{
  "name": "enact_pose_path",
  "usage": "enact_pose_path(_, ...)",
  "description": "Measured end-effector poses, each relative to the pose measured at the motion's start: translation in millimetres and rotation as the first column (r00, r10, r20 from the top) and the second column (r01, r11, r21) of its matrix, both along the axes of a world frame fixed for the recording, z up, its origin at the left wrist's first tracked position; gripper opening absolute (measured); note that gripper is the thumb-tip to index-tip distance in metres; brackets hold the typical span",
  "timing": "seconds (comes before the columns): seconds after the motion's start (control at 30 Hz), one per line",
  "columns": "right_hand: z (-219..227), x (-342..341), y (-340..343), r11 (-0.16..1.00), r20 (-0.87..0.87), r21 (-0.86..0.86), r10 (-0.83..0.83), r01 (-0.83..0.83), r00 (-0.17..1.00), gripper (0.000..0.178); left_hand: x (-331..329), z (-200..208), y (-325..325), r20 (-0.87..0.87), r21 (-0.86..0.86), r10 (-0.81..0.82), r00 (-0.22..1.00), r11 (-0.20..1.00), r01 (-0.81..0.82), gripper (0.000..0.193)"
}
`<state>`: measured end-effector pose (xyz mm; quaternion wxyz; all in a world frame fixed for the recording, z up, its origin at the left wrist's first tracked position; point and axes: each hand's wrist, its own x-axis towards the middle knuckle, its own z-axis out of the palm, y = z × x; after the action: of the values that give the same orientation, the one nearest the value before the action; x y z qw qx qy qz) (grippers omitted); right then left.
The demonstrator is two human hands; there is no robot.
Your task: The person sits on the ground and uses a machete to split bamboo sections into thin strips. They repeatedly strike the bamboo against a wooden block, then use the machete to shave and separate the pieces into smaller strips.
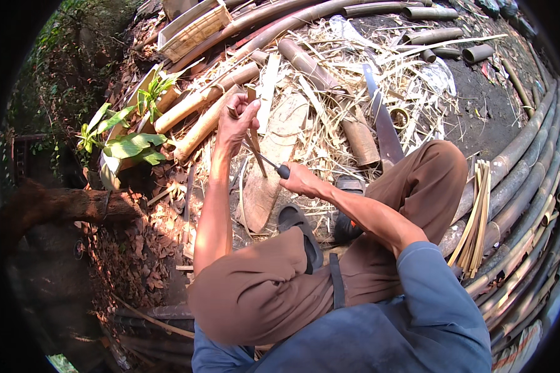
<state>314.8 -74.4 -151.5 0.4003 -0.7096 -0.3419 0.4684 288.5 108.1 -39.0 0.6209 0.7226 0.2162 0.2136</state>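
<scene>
My left hand (235, 127) is raised left of centre, its fingers closed round a narrow brown bamboo strip (259, 155) that slants down past it. My right hand (302, 180), lower and to the right, grips the black handle of a slim knife (284, 171). The knife's thin metal blade points up and left, crossing the strip just below my left hand. Where the blade meets the strip is too small to make out. Beneath both hands a flat wooden board (261, 193) lies on the ground.
Pale shavings (320, 158) litter the ground round cut bamboo tubes (359, 133). A long saw blade (384, 127) stands right of them. Long bamboo poles (516, 193) line the right side, with a bundle of split strips (476, 224) against them. A yellow crate (194, 32) lies at the far left.
</scene>
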Motion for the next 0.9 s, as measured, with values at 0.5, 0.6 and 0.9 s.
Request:
enact_pose_path(0.5, -63.3, -10.4, 7.8, 0.993, -0.016, -0.086, 0.081, -0.082, 0.997, 0.034, -9.6, -14.1, -1.6, 0.099, 0.227, 0.223, 0.97, 0.944, -0.24, 0.022)
enact_pose_path(0.6, -96.3, -18.1, 0.4, 0.992, 0.296, -0.053, 0.125, -0.115, 0.947, 0.029, -14.9, -13.7, -7.5, 0.088, 0.27, 0.202, 0.975, 0.938, -0.219, 0.022)
enact_pose_path(0.9, -81.2, -19.4, -40.3, 0.959, 0.305, -0.043, 0.28, -0.281, 0.91, 0.045, -62.1, -4.7, 27.4, 0.025, 0.209, 0.504, 0.863, 0.842, -0.498, 0.031)
